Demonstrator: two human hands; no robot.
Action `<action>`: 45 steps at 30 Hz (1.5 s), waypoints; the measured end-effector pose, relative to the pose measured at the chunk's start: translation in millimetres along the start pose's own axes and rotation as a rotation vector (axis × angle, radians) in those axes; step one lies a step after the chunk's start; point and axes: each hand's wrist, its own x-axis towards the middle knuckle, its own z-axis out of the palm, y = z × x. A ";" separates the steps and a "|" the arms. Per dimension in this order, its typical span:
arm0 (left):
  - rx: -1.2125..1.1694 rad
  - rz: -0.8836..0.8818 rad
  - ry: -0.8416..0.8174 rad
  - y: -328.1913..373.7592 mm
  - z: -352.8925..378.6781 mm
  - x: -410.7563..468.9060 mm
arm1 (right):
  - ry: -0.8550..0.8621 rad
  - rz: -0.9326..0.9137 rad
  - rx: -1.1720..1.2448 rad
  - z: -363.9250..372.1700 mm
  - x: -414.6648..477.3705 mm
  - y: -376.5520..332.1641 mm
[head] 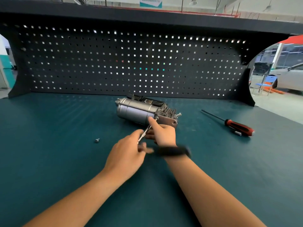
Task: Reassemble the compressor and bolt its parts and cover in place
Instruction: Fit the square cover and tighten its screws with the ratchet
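Fingers (151, 122) pinch a rod (144, 134) touching the compressor (136, 110).

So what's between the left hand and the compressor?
In the head view, a thin metal tool runs from the left hand to the compressor, the right hand pinching it midway.

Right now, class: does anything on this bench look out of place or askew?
Two things. A loose bolt lies on the green mat, left of the compressor. A second bolt juts out, tilted, at its right end, not driven home.
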 end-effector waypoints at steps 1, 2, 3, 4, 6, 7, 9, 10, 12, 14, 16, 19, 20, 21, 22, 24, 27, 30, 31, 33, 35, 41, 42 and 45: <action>0.143 0.089 -0.008 0.4 0.7 -3.3 | -0.005 -0.008 -0.011 1.0 -1.2 0.4; 0.171 0.122 -0.018 1.6 1.6 -4.2 | -0.003 0.000 -0.001 2.5 -1.6 0.5; 0.110 0.122 -0.040 2.5 2.1 -3.9 | -0.002 0.032 0.049 3.8 -2.1 0.1; -0.034 0.091 -0.070 4.4 2.1 -3.4 | -0.012 0.085 0.144 4.9 -1.9 -0.3; -0.453 -0.077 -0.171 13.9 0.9 -4.6 | -0.045 0.186 0.310 4.4 -2.7 -3.0; -0.735 -0.249 -0.246 18.1 0.8 -4.9 | -0.059 0.211 0.327 3.5 -3.2 -3.7; -1.331 -0.636 -0.392 24.4 -4.0 -4.4 | -0.114 0.237 0.330 1.6 -2.1 -4.1; -1.555 -0.770 -0.411 23.9 -7.6 -2.6 | -0.148 0.253 0.338 0.7 -0.8 -3.7; -1.715 -0.913 -0.376 18.7 -13.2 2.6 | -0.192 0.253 0.310 0.8 1.2 -2.5; -1.477 -0.851 -0.301 13.6 -13.5 6.0 | -0.184 0.206 0.190 2.3 2.2 -0.5; -1.019 -0.606 -0.177 9.2 -11.2 8.4 | -0.136 0.155 0.094 2.4 1.6 1.6; -0.216 -0.060 -0.013 0.2 -8.2 6.9 | -0.060 0.101 0.098 0.8 1.6 4.6; 0.081 0.079 -0.001 -0.8 -6.8 5.6 | -0.046 0.075 0.108 0.0 1.9 5.4; 0.307 0.189 0.002 0.6 -6.4 3.6 | -0.039 0.047 0.097 -0.6 2.2 6.2; 0.435 0.267 0.007 2.5 -6.2 1.6 | -0.037 0.023 0.070 -1.3 2.8 6.8; 0.381 0.257 -0.012 2.6 -6.1 1.3 | -0.060 0.030 0.053 -1.0 3.6 5.7; -0.299 0.004 -0.135 4.7 -5.8 2.2 | -0.106 0.129 0.224 0.6 4.8 2.8; -1.311 -0.555 -0.350 18.1 -8.9 2.6 | -0.124 0.225 0.375 1.0 6.2 0.8; -1.547 -0.712 -0.374 18.5 -12.1 3.6 | -0.149 0.248 0.398 1.1 7.2 0.5; -1.740 -0.891 -0.332 14.1 -16.7 7.9 | -0.197 0.261 0.356 0.7 8.7 -0.4; -1.632 -0.907 -0.263 11.4 -17.0 9.7 | -0.194 0.224 0.221 1.8 9.1 -0.4; -0.121 -0.014 -0.078 -3.5 -5.9 7.9 | -0.098 0.093 0.092 -0.2 5.3 3.9; 0.155 0.118 -0.052 -4.1 -5.4 4.7 | -0.085 0.067 0.071 -1.2 5.4 5.2; 0.176 0.202 -0.026 -1.0 -4.5 0.1 | -0.071 0.046 0.044 -4.1 6.8 6.1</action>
